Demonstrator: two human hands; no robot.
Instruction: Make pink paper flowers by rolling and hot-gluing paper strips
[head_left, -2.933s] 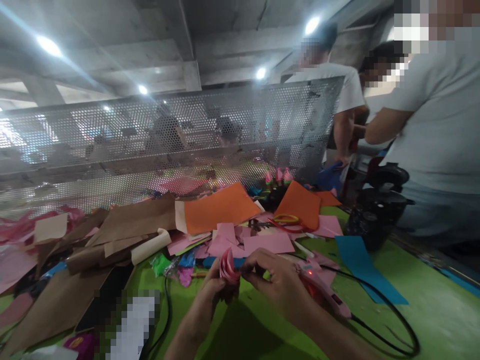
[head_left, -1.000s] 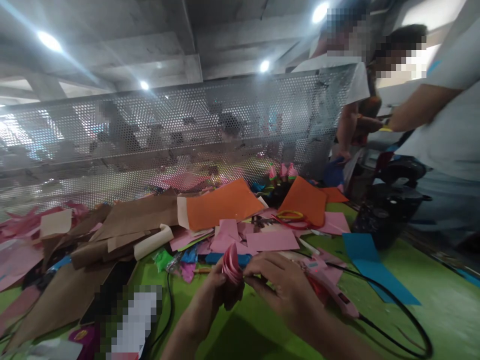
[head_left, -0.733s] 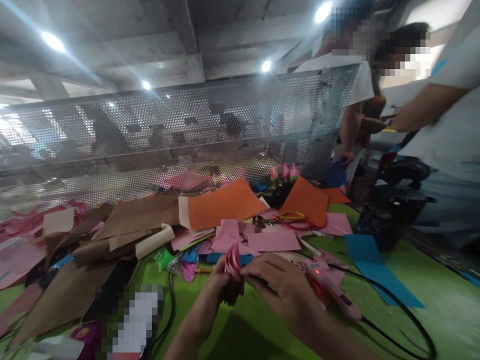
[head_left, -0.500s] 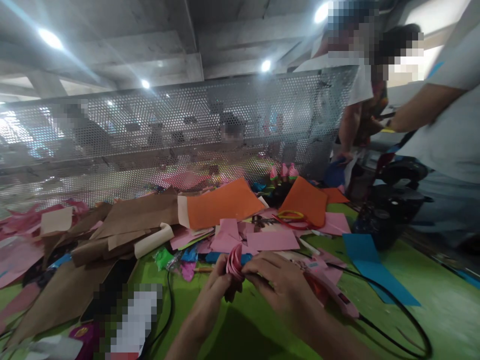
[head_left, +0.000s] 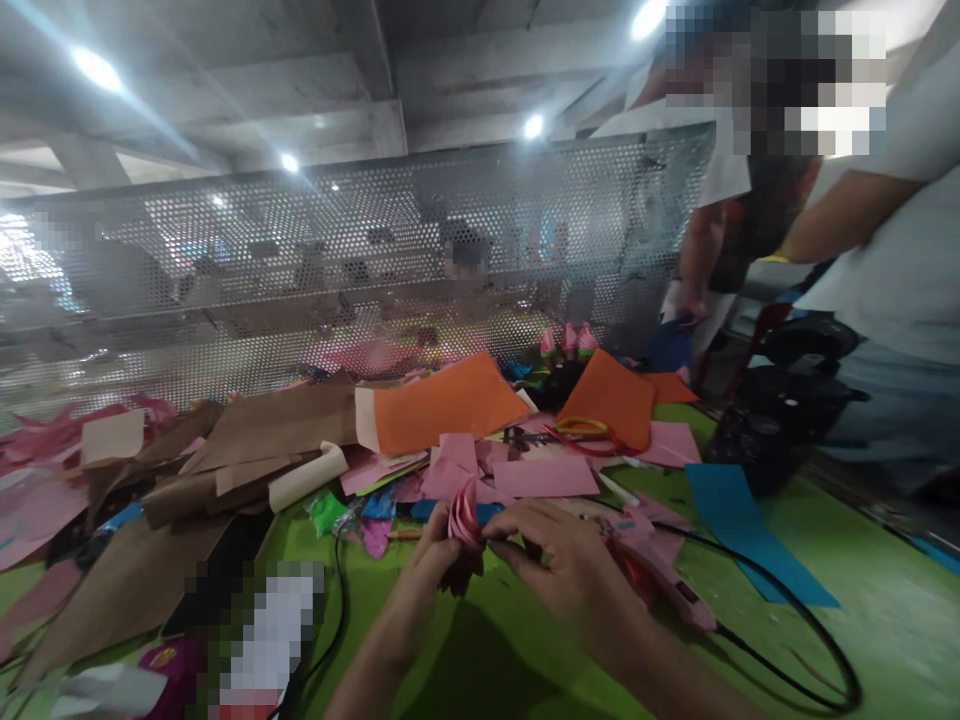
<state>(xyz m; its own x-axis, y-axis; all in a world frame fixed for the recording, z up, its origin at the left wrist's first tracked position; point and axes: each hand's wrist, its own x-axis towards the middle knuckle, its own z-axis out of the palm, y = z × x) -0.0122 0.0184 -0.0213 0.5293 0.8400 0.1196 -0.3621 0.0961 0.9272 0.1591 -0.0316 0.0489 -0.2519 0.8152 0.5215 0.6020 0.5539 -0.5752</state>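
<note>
Over the green tabletop, my left hand (head_left: 424, 575) is closed round a pink layered paper flower (head_left: 465, 515), its curled pink folds pointing up. Darker brown pieces show at its lower end, below the fingers. From the right, my right hand (head_left: 559, 560) pinches at the flower's right edge with thumb and forefinger. A pink glue gun (head_left: 679, 590) with a black cord lies beside and partly behind the right hand. Just beyond the flower are pink paper sheets (head_left: 544, 478) and a blue strip (head_left: 431, 510).
Orange sheets (head_left: 442, 405), brown paper (head_left: 281, 425) and red-and-yellow-handled scissors (head_left: 581, 430) lie further back. Pink cones (head_left: 586, 340) stand near a perforated metal screen (head_left: 337, 260). A blue sheet (head_left: 757, 540) lies right; a phone-like black object (head_left: 232, 560) lies left. People stand at the right.
The pink flower has tilted and shifted slightly left in my left hand. My right hand stays at its edge, the fingers slightly moved. A person at the right has shifted.
</note>
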